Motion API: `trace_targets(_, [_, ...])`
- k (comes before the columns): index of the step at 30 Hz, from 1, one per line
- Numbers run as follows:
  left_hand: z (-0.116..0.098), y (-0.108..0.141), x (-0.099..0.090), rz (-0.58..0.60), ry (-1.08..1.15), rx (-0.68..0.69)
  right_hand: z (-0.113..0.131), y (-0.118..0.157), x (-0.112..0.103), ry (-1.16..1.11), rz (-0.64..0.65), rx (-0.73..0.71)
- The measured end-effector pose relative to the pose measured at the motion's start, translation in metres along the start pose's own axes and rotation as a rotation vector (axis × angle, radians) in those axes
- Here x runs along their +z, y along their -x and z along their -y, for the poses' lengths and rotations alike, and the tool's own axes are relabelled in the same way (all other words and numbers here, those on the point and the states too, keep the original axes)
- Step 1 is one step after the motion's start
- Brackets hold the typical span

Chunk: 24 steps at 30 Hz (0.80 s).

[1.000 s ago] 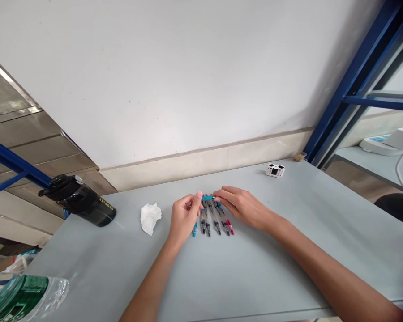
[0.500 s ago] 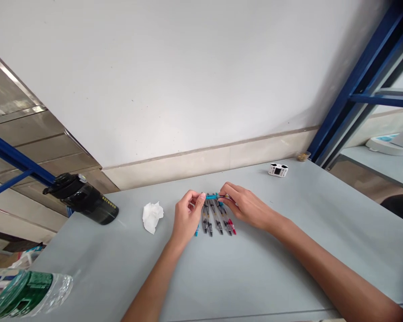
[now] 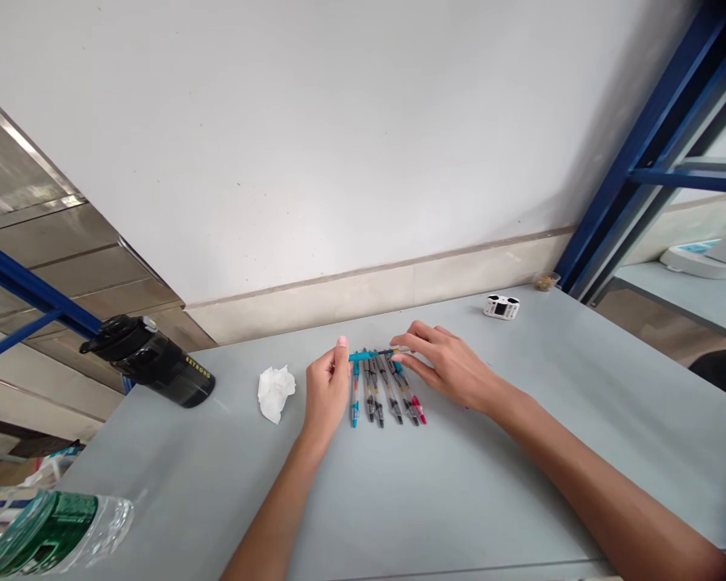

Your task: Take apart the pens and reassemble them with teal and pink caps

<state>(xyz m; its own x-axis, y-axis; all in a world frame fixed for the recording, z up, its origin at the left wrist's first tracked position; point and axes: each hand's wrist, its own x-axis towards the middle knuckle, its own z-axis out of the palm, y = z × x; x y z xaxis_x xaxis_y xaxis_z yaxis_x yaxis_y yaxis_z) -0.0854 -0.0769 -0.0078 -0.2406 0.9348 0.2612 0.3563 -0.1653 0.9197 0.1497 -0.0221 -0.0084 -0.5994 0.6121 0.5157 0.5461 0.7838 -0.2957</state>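
Note:
My left hand (image 3: 327,389) is closed, its thumb and fingers gripping the blue end of a pen (image 3: 363,356). This pen lies level across the upper ends of a row of pens. From the blue section a thin dark length runs right to my right hand (image 3: 441,361), whose thumb and index finger pinch around its far end. Below is the row of several clear-barrelled pens (image 3: 390,395), side by side on the table. The leftmost pen (image 3: 355,395) has blue ends, the rightmost a red tip (image 3: 419,409), and those between have dark tips.
A crumpled white tissue (image 3: 275,393) lies left of the pens on the grey table (image 3: 460,484). Further left are a black bottle (image 3: 157,361) and a clear green-labelled bottle (image 3: 66,524). A small white device (image 3: 501,307) and a small tub (image 3: 545,282) sit at the back right.
My left hand has moved left with the blue end of the pen, and a dark thin length now shows between the hands. My right hand stays nearly in place, its fingers slightly looser.

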Motion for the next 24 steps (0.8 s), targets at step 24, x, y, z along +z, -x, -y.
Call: trace_targets(24, [0.004,-0.011,-0.012,-0.212,0.283,-0.047,-0.001,-0.002,-0.001,0.028,-0.078,0.038])
